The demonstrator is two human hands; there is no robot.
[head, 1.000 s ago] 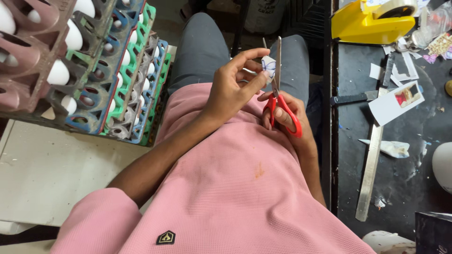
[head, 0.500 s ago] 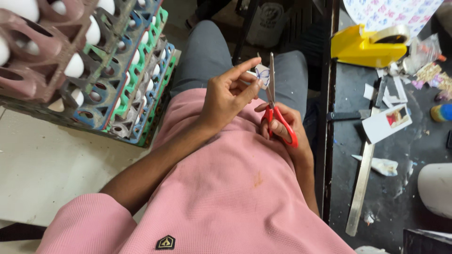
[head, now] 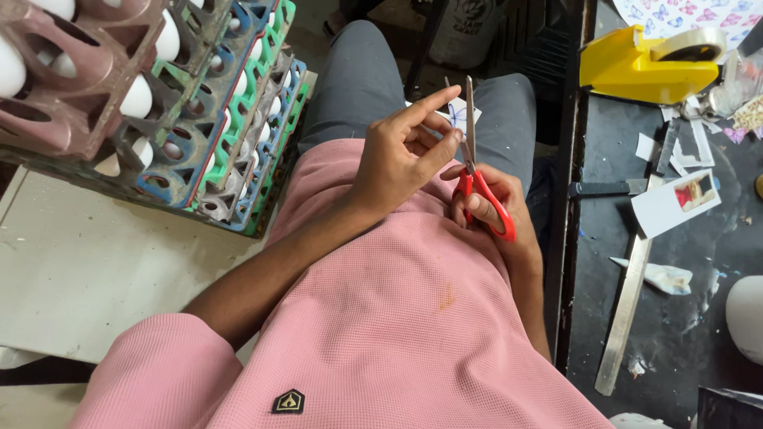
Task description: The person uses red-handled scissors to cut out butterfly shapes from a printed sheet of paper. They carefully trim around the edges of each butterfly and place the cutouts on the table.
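1 pair of red-handled scissors (head: 477, 175) gripped in right hand (head: 493, 208), blades up. Left hand (head: 401, 155) pinches 1 small paper scrap (head: 458, 115) at the blades, above the lap. Since 0.5 s ago: view nearer, pose unchanged. Scrap mostly hidden by fingers. Stacked egg trays (head: 159, 103) cut off at left.

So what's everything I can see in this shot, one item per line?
scissors: one, red handles, in the right hand
paper scrap: one, white with a blue mark, pinched in the left hand
egg trays: a tilted stack, several colours, white eggs in some, upper left
tape dispenser: one, yellow, on the black table
metal ruler: one, silver, on the table
paper bits: several, white, on the table
left hand: holding the scrap
right hand: in the scissor handles
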